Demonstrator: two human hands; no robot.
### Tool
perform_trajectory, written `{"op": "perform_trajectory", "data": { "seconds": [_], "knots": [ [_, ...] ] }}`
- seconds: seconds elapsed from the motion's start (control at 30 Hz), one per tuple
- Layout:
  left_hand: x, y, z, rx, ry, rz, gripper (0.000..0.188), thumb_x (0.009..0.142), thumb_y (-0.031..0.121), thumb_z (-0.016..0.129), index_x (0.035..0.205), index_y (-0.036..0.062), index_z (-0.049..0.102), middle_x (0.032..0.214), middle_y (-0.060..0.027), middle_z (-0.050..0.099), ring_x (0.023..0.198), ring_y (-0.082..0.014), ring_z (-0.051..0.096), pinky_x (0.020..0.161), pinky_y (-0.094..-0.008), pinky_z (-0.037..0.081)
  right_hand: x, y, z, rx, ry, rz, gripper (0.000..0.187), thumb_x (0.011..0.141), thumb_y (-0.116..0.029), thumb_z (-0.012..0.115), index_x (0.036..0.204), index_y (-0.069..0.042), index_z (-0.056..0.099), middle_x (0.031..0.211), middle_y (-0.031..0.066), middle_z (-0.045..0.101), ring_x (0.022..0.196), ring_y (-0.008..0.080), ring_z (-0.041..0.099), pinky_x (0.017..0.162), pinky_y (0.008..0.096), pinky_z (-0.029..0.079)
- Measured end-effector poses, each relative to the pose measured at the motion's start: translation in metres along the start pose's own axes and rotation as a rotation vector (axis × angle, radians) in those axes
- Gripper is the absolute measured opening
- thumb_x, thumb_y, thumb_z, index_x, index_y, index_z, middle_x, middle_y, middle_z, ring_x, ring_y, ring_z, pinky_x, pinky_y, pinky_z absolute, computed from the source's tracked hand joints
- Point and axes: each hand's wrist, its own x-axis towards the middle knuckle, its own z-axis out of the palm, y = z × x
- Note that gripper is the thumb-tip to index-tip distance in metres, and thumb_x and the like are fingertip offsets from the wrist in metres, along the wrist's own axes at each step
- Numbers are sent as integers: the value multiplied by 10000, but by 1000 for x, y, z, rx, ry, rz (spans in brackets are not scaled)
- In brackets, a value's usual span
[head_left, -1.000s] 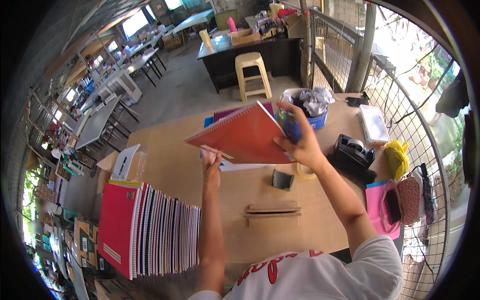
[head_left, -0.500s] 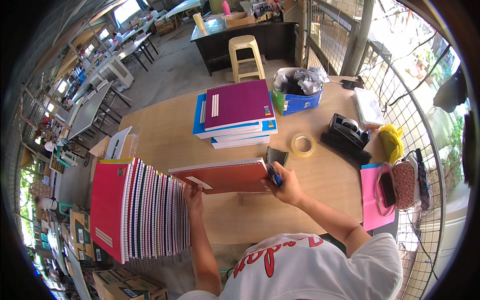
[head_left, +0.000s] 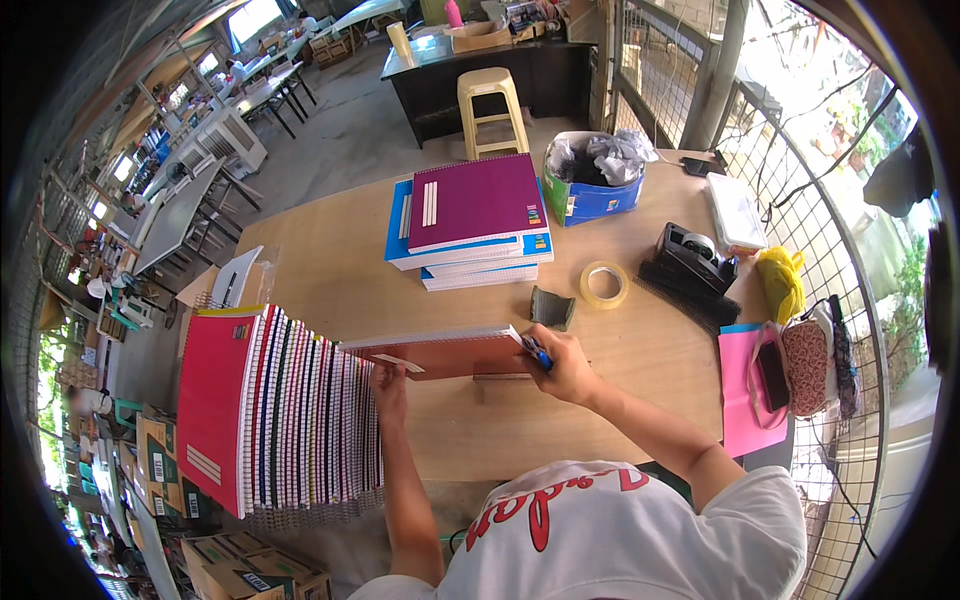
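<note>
While nearly on edge, a rectangular, reddish-brown, pale-striped notebook (head_left: pixel 455 357).

White short-sleeved shirt (head_left: pixel 640 545), dark-edged red script lettering (head_left: pixel 541 520) across it, bare forearms (head_left: pixel 410 495), ungloved fingers (head_left: pixel 384 384)

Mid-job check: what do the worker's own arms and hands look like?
The left hand and right hand wear no gloves; both forearms are uncovered. The white short-sleeved cloth shirt carries red, dark-edged script lettering.
</note>
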Motion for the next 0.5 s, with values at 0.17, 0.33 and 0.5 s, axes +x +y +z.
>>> {"op": "perform_trajectory", "data": {
  "seconds": [0.17,0.33,0.5],
  "knots": [
    [-37,-48,-33,265,-131,-115,249,964,147,681,1186,60,610,1061,17,629,1003,-92,571,883,-245,442,-32,23,-27,-117,40,69,181,840,-33,716,977,-43,597,779,174,636,713,387,636,645,422,499],
    [-93,-52,54,446,147,-266,566,950,210,675,1454,63,466,1547,-145,383,1459,-200,317,1210,-416,183,-95,101,-50,-18,68,383,156,828,-4,710,953,-51,628,821,141,647,763,339,617,707,398,506],
    [-107,95,220,1247,-166,670,524,919,220,681,1411,113,537,1490,-166,426,1399,-265,404,1186,-629,86,-101,109,-37,-31,190,102,184,808,35,725,949,-27,624,1056,120,611,971,285,594,899,366,473]
  ]
}}
